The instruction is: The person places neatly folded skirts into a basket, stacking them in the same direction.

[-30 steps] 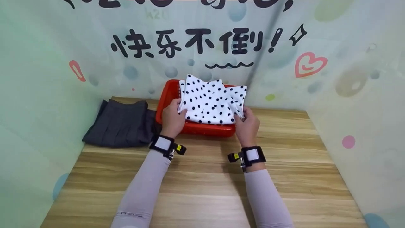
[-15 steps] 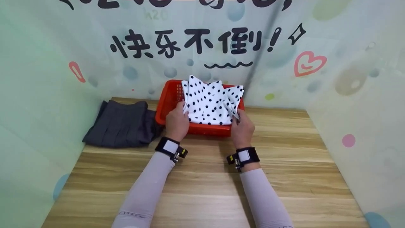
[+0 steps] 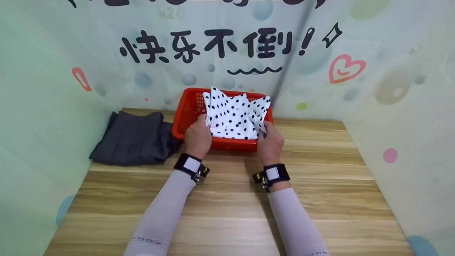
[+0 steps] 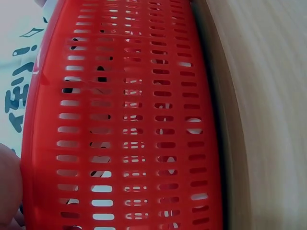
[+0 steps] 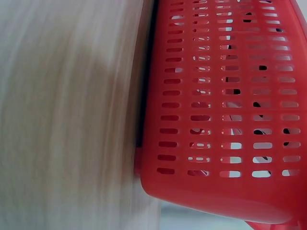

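A folded white garment with black polka dots [image 3: 233,119] is partly inside a red plastic basket [image 3: 231,145], its pointed upper corners sticking up toward the back. My left hand [image 3: 198,138] grips its left edge over the basket's front rim, and my right hand [image 3: 271,144] pinches the bunched right edge. Both hands' fingertips are hidden by the cloth. The left wrist view faces the basket's slotted front wall [image 4: 115,110], white dotted fabric showing through the slots, with a bit of the hand at the left border. From the right wrist the same slotted wall [image 5: 225,120] fills the right half.
A dark grey folded pleated garment [image 3: 129,138] lies on the wooden table [image 3: 227,213] left of the basket, close to its side. Behind the basket hangs a printed backdrop [image 3: 227,76] with lettering, and panels rise along both sides.
Both hands have drawn slightly closer together with the dotted garment, which has sunk lower into the basket. The grey garment stays put; the head view has shifted a little.
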Tool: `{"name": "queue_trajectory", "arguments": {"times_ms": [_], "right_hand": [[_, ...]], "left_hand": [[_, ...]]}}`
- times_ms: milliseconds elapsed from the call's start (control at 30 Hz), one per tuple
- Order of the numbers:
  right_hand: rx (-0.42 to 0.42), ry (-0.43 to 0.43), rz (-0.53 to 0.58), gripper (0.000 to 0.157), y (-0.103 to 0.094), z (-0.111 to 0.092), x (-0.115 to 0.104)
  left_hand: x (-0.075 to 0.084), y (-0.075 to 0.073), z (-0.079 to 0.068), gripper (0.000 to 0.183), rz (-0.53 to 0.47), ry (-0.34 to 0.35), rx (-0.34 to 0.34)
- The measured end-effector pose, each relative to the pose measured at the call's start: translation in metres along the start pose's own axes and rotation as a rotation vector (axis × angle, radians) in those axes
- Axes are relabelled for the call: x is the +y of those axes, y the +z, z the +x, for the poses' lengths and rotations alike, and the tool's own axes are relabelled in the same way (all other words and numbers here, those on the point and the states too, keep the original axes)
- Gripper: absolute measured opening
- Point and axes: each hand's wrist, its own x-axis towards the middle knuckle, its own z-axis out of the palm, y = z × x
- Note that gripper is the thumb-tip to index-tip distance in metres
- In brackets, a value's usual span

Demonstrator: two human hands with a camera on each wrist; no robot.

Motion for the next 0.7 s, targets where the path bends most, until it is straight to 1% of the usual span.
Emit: {"name": "queue_trajectory", "arguments": {"times_ms": [233, 467, 600, 700], "right_hand": [[-0.038, 0.015, -0.020, 0.023, -0.003, 0.002, 0.000], [-0.054, 0.022, -0.037, 0.022, -0.008, 0.004, 0.001], [-0.048, 0.024, -0.044, 0.024, -0.011, 0.005, 0.002], [-0.033, 0.025, -0.021, 0.030, -0.012, 0.007, 0.004]], "left_hand": [[0.000, 0.003, -0.001, 0.038, 0.001, 0.006, 0.006], [0.003, 0.007, -0.003, 0.039, 0.000, -0.010, -0.023], [0.006, 0.009, -0.004, 0.040, 0.020, 0.020, -0.013], [0.008, 0.010, -0.004, 0.044, 0.025, 0.054, 0.000]]}}
